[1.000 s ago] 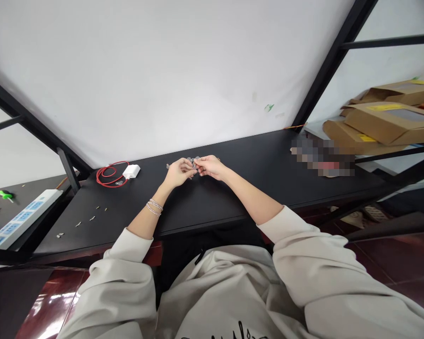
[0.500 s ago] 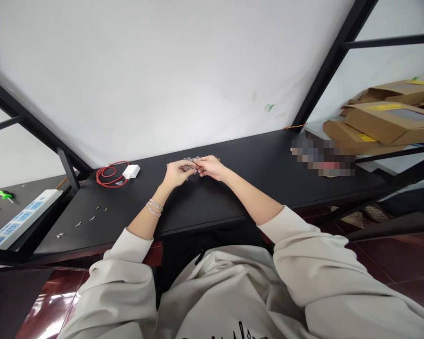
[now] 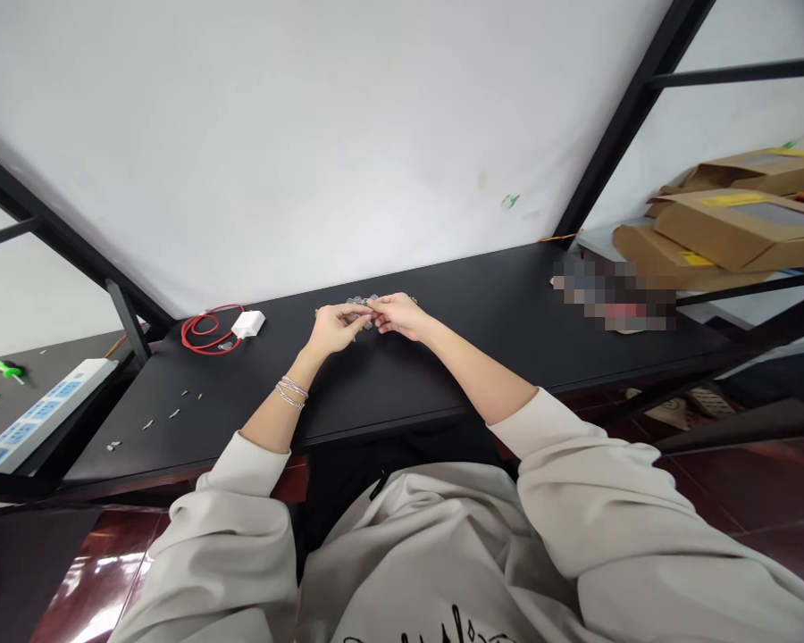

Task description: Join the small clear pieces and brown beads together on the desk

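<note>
Over the far middle of the black table (image 3: 389, 384), my left hand (image 3: 337, 327) and my right hand (image 3: 400, 315) meet fingertip to fingertip. Both are closed in a pinch. What the fingertips hold is too small and too covered to name. Several small clear plastic pieces (image 3: 357, 301) show behind and between the fingers; I cannot tell whether they are joined or loose. A bit of something gold-coloured peeks out just beyond my right hand. My left wrist wears a silvery bracelet (image 3: 292, 393).
Left of my hands lies a white charger (image 3: 249, 324) with a coiled red cable (image 3: 186, 336). Tiny pieces (image 3: 174, 413) are scattered at the table's left. A white power strip (image 3: 50, 415) and a green-handled screwdriver (image 3: 8, 369) are farther left. Cardboard boxes (image 3: 743, 228) are stacked at right.
My hands stay together in nearly the same place, with only slight finger movement. The whole view has shifted very slightly.
</note>
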`<state>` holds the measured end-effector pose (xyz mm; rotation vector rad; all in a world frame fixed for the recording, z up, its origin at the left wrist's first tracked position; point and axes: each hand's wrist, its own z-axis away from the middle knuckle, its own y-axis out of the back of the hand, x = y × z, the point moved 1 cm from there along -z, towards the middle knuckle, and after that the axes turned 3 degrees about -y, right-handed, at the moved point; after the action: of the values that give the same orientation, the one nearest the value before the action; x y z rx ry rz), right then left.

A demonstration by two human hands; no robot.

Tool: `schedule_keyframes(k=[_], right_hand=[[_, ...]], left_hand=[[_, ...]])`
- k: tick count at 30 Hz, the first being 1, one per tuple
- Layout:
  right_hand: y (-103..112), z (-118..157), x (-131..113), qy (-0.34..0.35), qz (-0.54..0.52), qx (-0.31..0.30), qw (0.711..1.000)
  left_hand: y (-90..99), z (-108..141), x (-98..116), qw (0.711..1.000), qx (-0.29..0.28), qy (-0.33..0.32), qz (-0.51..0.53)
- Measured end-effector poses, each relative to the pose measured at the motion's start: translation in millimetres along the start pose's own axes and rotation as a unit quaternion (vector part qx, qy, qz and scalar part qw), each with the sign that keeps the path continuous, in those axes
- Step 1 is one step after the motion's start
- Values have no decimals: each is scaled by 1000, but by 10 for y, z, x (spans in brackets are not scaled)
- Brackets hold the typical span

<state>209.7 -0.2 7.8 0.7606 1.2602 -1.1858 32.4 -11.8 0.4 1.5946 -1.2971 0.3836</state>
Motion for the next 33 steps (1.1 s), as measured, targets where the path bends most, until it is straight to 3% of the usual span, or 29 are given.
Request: schedule_keyframes(k=[6, 9, 14, 22, 33], right_hand=[[28, -8, 42, 0, 37, -37, 999], [23, 21, 48, 1, 63, -69, 996], [14, 62, 16, 9, 81, -39, 996], [29, 11, 40, 6, 85, -29, 996], [12, 69, -6, 1, 82, -26, 996]], left_hand=[[77, -19, -69, 999, -26, 44, 15], [135, -21, -67, 996, -49, 68, -25], [215, -24, -40, 983, -78, 106, -130], [294, -28, -54, 965, -75, 185, -168], [297, -21, -81, 970, -82, 171, -149]])
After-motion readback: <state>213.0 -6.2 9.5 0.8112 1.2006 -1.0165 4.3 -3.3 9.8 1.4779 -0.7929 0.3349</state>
